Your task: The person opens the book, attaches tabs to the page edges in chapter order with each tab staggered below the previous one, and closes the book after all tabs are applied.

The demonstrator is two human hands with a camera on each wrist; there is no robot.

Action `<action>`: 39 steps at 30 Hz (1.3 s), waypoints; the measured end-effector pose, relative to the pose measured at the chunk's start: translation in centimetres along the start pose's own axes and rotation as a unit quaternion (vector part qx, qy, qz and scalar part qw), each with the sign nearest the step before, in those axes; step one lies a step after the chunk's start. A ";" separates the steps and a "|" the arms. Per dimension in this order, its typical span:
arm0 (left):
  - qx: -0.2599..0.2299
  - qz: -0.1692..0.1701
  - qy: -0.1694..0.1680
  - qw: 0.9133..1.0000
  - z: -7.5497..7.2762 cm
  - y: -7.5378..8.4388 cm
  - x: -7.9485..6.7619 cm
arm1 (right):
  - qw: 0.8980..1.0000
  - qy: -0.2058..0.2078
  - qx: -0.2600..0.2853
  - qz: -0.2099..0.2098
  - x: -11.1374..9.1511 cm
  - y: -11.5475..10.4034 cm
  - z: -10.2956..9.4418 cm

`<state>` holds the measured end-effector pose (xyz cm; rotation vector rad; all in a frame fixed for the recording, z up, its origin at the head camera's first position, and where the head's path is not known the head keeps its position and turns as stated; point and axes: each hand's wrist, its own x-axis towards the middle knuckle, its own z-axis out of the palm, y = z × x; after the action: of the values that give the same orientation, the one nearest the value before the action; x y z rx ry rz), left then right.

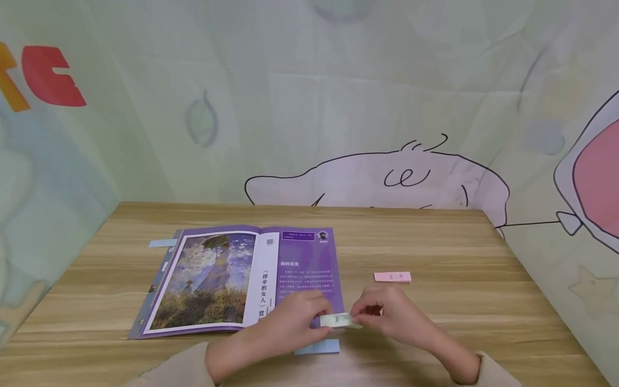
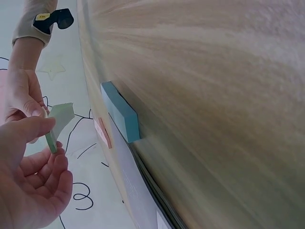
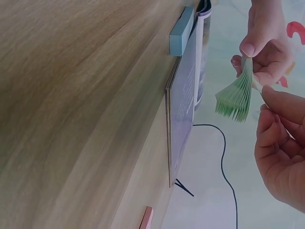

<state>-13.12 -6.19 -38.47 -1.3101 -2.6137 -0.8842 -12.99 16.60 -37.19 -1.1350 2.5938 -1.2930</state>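
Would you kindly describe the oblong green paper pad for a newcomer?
Find the open purple book on the woodgrain table. Near its lower right corner, the left hand and right hand pinch the green pad. Unlike the oblong blue pad and oblong pink pad on the table, it's held aloft.

Beige sleeves [image 1: 176, 370] are worn, the right one bearing a black, yellow-labelled device [image 2: 63, 19].
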 end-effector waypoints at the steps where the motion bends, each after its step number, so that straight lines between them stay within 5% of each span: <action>1: 0.000 -0.001 -0.001 1.000 0.0 0.0 0.0 | 1.000 -0.001 0.002 -0.002 0.0 0.0 0.0; 24: -0.001 0.001 0.002 1.000 0.0 0.0 -0.4 | 0.999 -0.014 0.049 -0.019 -0.1 0.1 -0.2; 32: 0.004 0.017 0.015 1.000 0.0 0.0 -0.7 | 0.991 -0.023 0.123 0.051 -0.2 0.0 -0.6; 39: 0.010 0.029 -0.012 0.999 -0.2 0.1 -1.8 | 0.985 -0.018 0.133 0.111 -0.1 -0.1 -1.2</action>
<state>-11.95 -7.52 -38.79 -1.3932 -2.5803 -0.8372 -13.25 17.47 -36.34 -0.7927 2.3477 -1.4916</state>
